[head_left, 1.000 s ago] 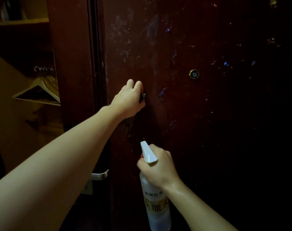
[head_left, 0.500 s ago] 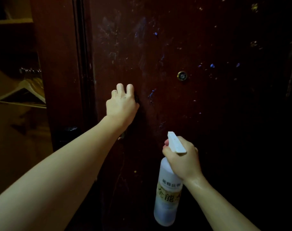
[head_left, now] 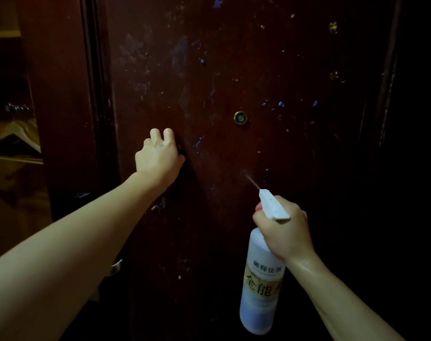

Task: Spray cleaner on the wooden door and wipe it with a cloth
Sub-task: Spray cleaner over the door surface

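The dark red wooden door (head_left: 234, 70) fills the view, marked with scuffs and small blue and yellow specks. My left hand (head_left: 159, 156) presses against it at mid-height, fingers curled over a small dark cloth (head_left: 180, 150) that is mostly hidden under the hand. My right hand (head_left: 283, 232) grips the neck of a white spray bottle (head_left: 261, 286) with a yellow label, below and right of the left hand. Its white nozzle (head_left: 272, 204) points up and left at the door, and a thin jet of mist (head_left: 251, 180) leaves it.
A brass peephole (head_left: 239, 116) sits in the door right of my left hand. A metal door handle (head_left: 116, 266) shows under my left forearm. Beyond the door frame (head_left: 96, 94) at the left, wooden hangers (head_left: 15, 136) hang in an open closet.
My right hand has carried the bottle to the right and tilted its nozzle at the door; mist now comes out. My left hand stays pressed at the same spot on the door.
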Demonstrator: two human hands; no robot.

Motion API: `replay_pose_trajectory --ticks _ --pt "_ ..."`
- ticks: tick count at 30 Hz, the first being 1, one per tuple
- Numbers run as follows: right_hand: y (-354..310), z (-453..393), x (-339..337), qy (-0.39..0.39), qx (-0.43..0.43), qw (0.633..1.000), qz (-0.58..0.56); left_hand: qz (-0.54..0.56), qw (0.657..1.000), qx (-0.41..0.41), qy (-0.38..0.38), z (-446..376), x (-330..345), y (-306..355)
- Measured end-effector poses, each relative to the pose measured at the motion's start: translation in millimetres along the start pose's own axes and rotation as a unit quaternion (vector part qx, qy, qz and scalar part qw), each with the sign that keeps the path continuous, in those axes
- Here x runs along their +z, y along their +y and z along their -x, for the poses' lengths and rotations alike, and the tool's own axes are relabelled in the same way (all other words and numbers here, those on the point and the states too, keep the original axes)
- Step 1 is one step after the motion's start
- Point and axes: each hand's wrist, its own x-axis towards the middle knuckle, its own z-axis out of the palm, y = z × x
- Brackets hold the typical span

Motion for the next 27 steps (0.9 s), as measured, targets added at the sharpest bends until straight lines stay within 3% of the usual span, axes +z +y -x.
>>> replay_pose_trajectory --ticks 7,12,19,27 --pt "7.3 -6.2 -23.3 0.028 0.032 0.998 -0.05 0.008 1.0 0.01 -0.013 2.9 4.0 23.5" --pt "15.4 -11.1 -40.2 0.039 0.004 0.999 0.0 0.013 1.0 -0.003 -0.017 1.6 5.6 30.2" --pt "26.1 -18.2 -63.1 0.067 0.035 0.996 -0.037 0.006 0.999 -0.024 -0.038 -1.7 2.3 34.4" --pt "47.2 -13.6 -80.2 0.084 0.048 0.995 0.006 0.008 0.999 -0.021 -0.031 0.4 3.9 33.5"
